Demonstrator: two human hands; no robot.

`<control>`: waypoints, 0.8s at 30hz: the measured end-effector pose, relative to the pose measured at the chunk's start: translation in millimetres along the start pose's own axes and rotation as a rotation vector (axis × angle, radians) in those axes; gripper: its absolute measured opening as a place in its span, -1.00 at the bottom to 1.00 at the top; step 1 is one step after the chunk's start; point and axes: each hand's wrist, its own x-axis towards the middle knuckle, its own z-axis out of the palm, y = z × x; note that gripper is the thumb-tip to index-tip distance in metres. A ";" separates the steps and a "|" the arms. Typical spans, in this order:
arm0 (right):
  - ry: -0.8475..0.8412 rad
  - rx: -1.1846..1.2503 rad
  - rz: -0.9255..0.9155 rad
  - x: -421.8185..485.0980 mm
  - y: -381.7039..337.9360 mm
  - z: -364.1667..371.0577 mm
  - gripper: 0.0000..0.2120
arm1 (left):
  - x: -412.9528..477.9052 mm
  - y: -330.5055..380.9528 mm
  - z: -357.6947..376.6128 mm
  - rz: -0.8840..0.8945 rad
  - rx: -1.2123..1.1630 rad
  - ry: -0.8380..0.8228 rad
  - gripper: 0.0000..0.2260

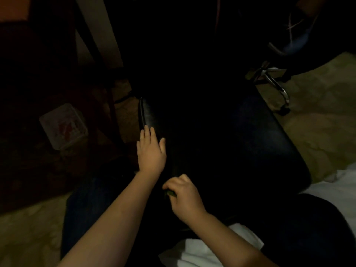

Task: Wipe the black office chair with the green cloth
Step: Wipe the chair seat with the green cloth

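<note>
Dim room light is hiding progress; left hand point(151, 151) is lying flat on chair point(260, 141), right hand point(185, 197) is clutching cloth point(171, 193), seemingly mid-wipe.

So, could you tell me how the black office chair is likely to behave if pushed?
It would probably roll: a chrome leg ending in a caster shows beside the black office chair. Its sheen suggests a smooth, rather slippery surface. The left hand lying flat on it may help steady it.
</note>
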 end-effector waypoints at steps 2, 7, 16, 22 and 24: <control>0.017 -0.007 -0.007 -16.9 2.5 0.7 -0.70 | -15.2 11.3 6.7 0.045 -0.024 0.026 -0.48; 0.035 -0.005 -0.043 -46.1 16.2 -7.2 -0.72 | -45.3 20.9 37.5 -0.005 0.093 -0.005 -0.41; 0.221 -0.099 -0.045 -45.8 68.8 -47.2 -0.70 | -47.1 21.3 52.5 -0.027 0.185 0.064 -0.40; 0.333 -0.240 0.058 -17.7 117.3 -90.2 -0.65 | -29.7 3.5 50.0 0.053 0.180 0.080 -0.42; 0.356 -0.280 0.096 -11.3 134.8 -106.7 -0.66 | -21.2 -1.3 45.6 0.092 0.183 0.084 -0.41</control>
